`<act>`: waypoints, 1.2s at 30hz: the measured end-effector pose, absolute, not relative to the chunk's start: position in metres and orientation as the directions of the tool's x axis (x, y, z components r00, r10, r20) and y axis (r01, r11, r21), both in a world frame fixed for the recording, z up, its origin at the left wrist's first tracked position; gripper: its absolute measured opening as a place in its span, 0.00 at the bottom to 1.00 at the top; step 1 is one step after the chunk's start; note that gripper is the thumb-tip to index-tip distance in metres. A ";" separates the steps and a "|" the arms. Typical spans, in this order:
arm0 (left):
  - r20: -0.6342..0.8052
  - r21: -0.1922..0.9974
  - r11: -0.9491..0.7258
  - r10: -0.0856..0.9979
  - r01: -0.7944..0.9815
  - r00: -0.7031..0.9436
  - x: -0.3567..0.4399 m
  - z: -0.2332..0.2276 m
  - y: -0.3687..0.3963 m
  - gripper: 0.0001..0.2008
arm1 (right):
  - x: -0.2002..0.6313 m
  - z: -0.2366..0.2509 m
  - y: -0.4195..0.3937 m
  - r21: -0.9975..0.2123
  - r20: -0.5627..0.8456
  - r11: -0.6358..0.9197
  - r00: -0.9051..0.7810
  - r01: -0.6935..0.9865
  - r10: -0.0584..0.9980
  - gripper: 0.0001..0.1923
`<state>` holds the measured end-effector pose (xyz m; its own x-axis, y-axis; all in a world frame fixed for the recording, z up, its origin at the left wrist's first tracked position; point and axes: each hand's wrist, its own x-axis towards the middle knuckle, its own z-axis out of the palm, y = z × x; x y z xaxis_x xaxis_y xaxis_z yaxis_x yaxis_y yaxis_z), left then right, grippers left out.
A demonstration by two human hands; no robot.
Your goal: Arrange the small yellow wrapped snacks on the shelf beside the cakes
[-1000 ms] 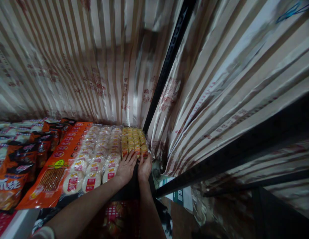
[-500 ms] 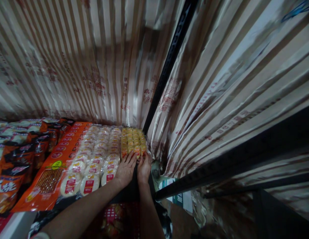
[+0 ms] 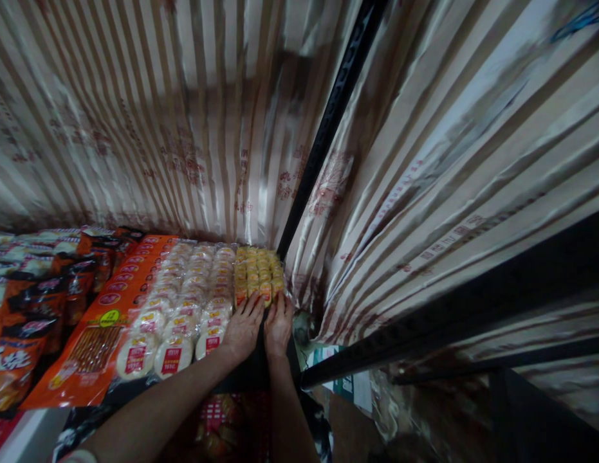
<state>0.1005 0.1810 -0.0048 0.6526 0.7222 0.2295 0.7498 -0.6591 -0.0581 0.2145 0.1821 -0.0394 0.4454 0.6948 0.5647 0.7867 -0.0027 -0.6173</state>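
Left hand point(image 3: 243, 329), right hand point(image 3: 278, 326) against yellow packets point(image 3: 253, 271), grip unclear

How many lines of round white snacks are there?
3: left line beside the orange packets, middle line, right line beside the yellow packs. Snacks in each line partly hide one another.

My left hand point(image 3: 243, 328) and right hand point(image 3: 278, 326) are side by side, fingertips at the front of small yellow plastic-wrapped snacks point(image 3: 258, 270). Left of these run three rows of round white plastic-wrapped crackers point(image 3: 186, 299), then long orange plastic packets point(image 3: 135, 273), then orange-and-black plastic bags point(image 3: 14, 350). Behind them all is a pleated beige-and-brown sheet point(image 3: 202, 128); a straight black post point(image 3: 323, 135) stands at the snacks' rear right corner.
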 end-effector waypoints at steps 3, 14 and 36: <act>0.221 -0.059 -0.657 0.725 0.751 0.652 0.101 -0.005 0.181 0.26 | 0.214 -0.038 0.182 -0.630 0.581 0.039 0.437 0.775 0.687 0.19; 0.224 -0.059 -0.656 0.726 0.753 0.650 0.102 -0.003 0.180 0.25 | 0.215 -0.039 0.180 -0.612 0.583 0.017 0.436 0.791 0.685 0.19; 0.279 -0.052 -0.645 0.724 0.763 0.631 0.105 -0.006 0.180 0.24 | 0.215 -0.038 0.179 -0.617 0.556 -0.026 0.459 0.787 0.693 0.21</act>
<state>0.1045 0.1797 -0.0061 0.6308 0.7238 0.2795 0.7627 -0.6447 -0.0517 0.2152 0.1790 -0.0376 0.4587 0.6932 0.5560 0.7865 -0.0256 -0.6170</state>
